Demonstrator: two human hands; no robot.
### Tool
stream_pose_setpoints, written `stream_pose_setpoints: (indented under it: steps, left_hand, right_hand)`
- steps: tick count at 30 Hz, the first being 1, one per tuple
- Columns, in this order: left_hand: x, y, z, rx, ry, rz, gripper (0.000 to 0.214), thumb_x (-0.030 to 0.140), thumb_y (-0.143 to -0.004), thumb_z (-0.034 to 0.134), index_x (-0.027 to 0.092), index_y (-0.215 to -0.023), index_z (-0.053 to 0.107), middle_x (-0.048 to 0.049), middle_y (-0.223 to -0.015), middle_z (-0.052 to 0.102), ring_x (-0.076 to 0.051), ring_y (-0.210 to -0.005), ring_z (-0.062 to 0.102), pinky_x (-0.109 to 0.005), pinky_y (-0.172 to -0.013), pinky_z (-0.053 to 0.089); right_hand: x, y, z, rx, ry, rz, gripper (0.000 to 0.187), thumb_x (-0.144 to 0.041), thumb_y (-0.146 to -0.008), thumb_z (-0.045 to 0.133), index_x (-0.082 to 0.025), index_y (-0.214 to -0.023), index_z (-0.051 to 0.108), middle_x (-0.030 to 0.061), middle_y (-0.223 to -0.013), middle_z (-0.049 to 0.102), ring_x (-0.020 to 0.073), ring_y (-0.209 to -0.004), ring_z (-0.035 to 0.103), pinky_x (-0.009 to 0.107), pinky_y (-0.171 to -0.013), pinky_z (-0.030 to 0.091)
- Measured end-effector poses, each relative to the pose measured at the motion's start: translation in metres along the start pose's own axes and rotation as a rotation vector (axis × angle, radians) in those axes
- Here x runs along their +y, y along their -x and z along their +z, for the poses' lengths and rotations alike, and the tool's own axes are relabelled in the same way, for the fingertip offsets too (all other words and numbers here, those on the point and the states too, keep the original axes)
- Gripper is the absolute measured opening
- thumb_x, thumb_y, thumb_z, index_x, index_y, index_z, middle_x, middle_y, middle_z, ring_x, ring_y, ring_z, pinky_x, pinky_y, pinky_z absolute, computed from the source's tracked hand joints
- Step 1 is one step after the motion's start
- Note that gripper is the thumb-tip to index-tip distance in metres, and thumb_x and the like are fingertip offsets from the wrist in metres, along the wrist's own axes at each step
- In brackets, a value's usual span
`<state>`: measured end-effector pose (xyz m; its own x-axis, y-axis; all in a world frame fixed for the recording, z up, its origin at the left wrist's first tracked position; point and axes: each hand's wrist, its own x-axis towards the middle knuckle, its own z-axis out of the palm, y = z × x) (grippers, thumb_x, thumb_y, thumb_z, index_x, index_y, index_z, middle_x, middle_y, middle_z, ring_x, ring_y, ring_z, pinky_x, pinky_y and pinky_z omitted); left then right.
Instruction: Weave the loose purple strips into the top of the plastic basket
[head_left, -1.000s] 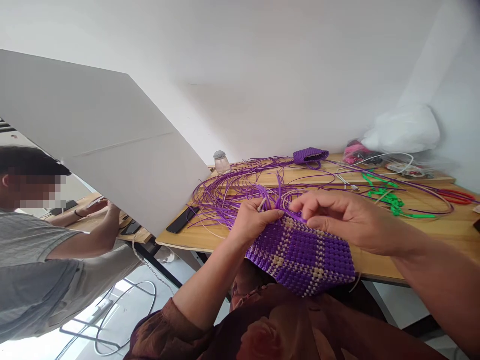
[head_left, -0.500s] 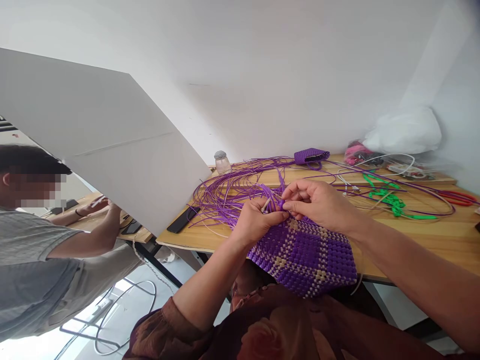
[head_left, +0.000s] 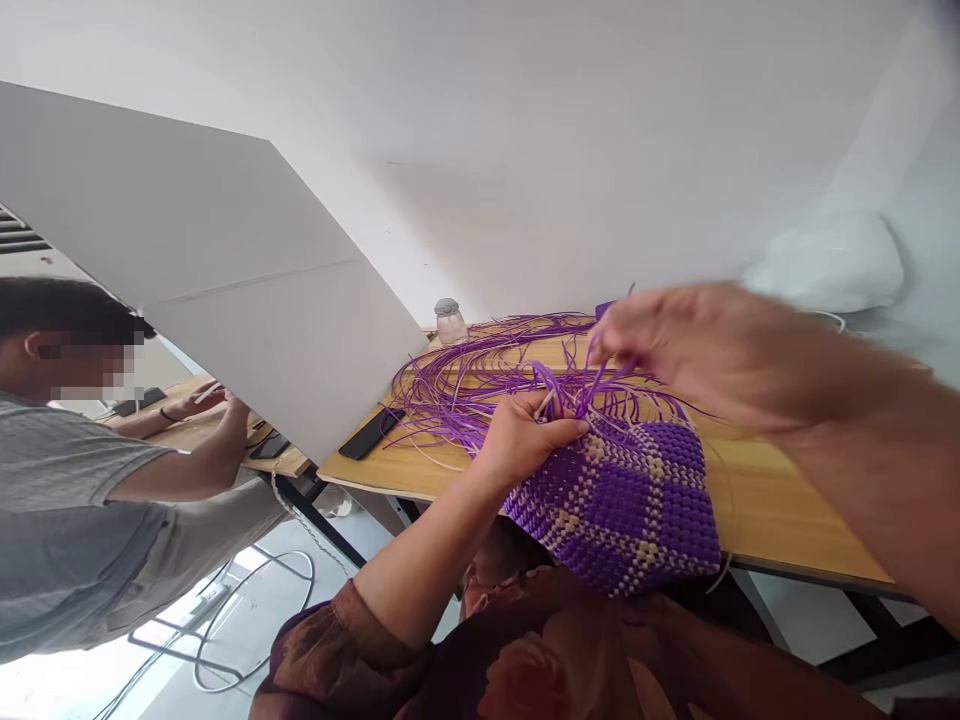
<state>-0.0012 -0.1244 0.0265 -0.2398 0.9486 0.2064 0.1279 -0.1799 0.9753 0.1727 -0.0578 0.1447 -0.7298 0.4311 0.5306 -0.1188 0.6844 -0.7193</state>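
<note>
A woven basket [head_left: 630, 500] in purple and cream checks leans at the table's front edge, over my lap. My left hand [head_left: 525, 435] is closed on its upper edge, with thumb on top and purple strands between the fingers. Above and to the right of it, my right hand [head_left: 675, 345] is raised, blurred by motion, with its fingertips pinched on purple strands [head_left: 600, 375] that run down to the basket edge. Many long loose purple and cream strands [head_left: 442, 395] spread from the basket over the table. Part of the weave is hidden by my left hand.
On the wooden table [head_left: 810, 500] lie a black phone-like slab [head_left: 371, 433] and a lidded clear bottle [head_left: 451, 322]. A white bag [head_left: 832, 260] sits at the back right. To the left, a grey panel [head_left: 225, 230] stands beside another person [head_left: 75, 480] seated at work.
My right hand has moved up and away from the basket edge, drawing purple strands with it. My left hand keeps its hold. The view has shifted slightly.
</note>
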Motion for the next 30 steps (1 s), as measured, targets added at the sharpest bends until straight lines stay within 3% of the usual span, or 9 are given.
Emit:
stream_pose_setpoints:
  steps: [2,4,7,9,10,13,17,25,30]
  left_hand:
    - [-0.002,-0.001,0.000,0.006,0.010,-0.018,0.025,0.034,-0.067,0.081,0.015,-0.071,0.065,0.0010,-0.066,0.060,-0.009,-0.057,0.050,-0.024,-0.059,0.038]
    - [-0.004,-0.002,-0.001,0.019,0.008,-0.023,0.027,0.035,-0.067,0.081,0.015,-0.070,0.064,0.0013,-0.065,0.059,-0.009,-0.057,0.049,-0.024,-0.058,0.037]
    - [-0.004,-0.003,-0.001,0.031,0.002,-0.024,0.029,0.036,-0.066,0.082,0.015,-0.067,0.062,0.0028,-0.061,0.056,-0.008,-0.053,0.046,-0.023,-0.055,0.034]
    - [-0.002,-0.003,-0.002,0.021,0.012,-0.029,0.029,0.037,-0.066,0.082,0.015,-0.067,0.063,0.0036,-0.059,0.055,-0.007,-0.052,0.043,-0.022,-0.053,0.032]
    - [-0.001,-0.002,-0.002,0.015,0.020,-0.028,0.030,0.037,-0.065,0.083,0.015,-0.067,0.063,0.0041,-0.059,0.053,-0.006,-0.052,0.041,-0.022,-0.053,0.031]
    - [0.000,-0.001,-0.002,0.028,0.029,-0.012,0.030,0.037,-0.065,0.083,0.014,-0.066,0.064,0.0055,-0.058,0.050,-0.005,-0.052,0.038,-0.021,-0.053,0.028]
    - [-0.004,-0.001,-0.001,0.034,0.039,-0.027,0.024,0.032,-0.066,0.082,0.014,-0.070,0.068,0.0033,-0.063,0.057,-0.007,-0.055,0.044,-0.022,-0.056,0.033]
    - [-0.002,0.000,-0.006,0.013,0.047,0.031,0.024,0.033,-0.068,0.083,0.019,-0.086,0.076,-0.0016,-0.085,0.071,-0.015,-0.079,0.062,-0.026,-0.075,0.047]
    - [-0.002,0.003,-0.002,0.073,0.162,-0.012,0.031,0.034,-0.067,0.084,0.020,-0.093,0.077,-0.0006,-0.087,0.073,-0.015,-0.075,0.064,-0.027,-0.074,0.049]
  right_hand:
    - [-0.015,-0.009,-0.021,0.077,-0.283,-0.085,0.039,-0.055,-0.098,0.049,-0.025,-0.083,0.069,0.0030,-0.098,0.070,0.0190,-0.092,0.066,0.033,-0.084,0.053]
    - [-0.018,-0.016,-0.033,0.052,-0.450,-0.113,0.058,-0.067,-0.099,0.029,-0.028,-0.102,0.072,0.0032,-0.119,0.068,0.0228,-0.116,0.062,0.037,-0.099,0.050]
    - [0.006,-0.020,-0.027,-0.193,-0.304,0.085,0.090,-0.086,-0.086,0.014,-0.022,-0.106,0.074,0.0111,-0.115,0.071,0.0288,-0.110,0.065,0.043,-0.094,0.052]
    - [0.030,-0.018,-0.012,-0.276,0.159,0.146,0.058,-0.072,-0.087,0.052,-0.020,-0.095,0.077,0.0102,-0.101,0.075,0.0249,-0.090,0.068,0.038,-0.081,0.050]
    - [0.040,-0.015,-0.003,-0.297,0.366,0.083,0.040,-0.057,-0.086,0.062,-0.021,-0.092,0.078,0.0085,-0.096,0.076,0.0235,-0.085,0.066,0.037,-0.078,0.048]
    - [0.053,-0.010,0.017,-0.294,0.688,-0.175,0.013,-0.023,-0.083,0.065,-0.020,-0.081,0.078,0.0052,-0.081,0.074,0.0208,-0.080,0.061,0.035,-0.076,0.041]
    - [0.048,-0.015,0.027,-0.318,0.694,-0.364,0.020,-0.021,-0.089,0.059,-0.020,-0.077,0.075,0.0027,-0.074,0.072,0.0182,-0.076,0.058,0.032,-0.075,0.039]
    - [0.074,-0.031,0.042,-0.270,0.491,-0.288,0.022,-0.019,-0.088,0.055,-0.020,-0.073,0.071,-0.0022,-0.065,0.066,0.0110,-0.061,0.053,0.026,-0.061,0.034]
    - [0.073,-0.033,0.041,-0.307,0.446,-0.233,0.024,-0.017,-0.087,0.053,-0.018,-0.067,0.067,-0.0041,-0.059,0.057,0.0091,-0.057,0.048,0.025,-0.058,0.030]
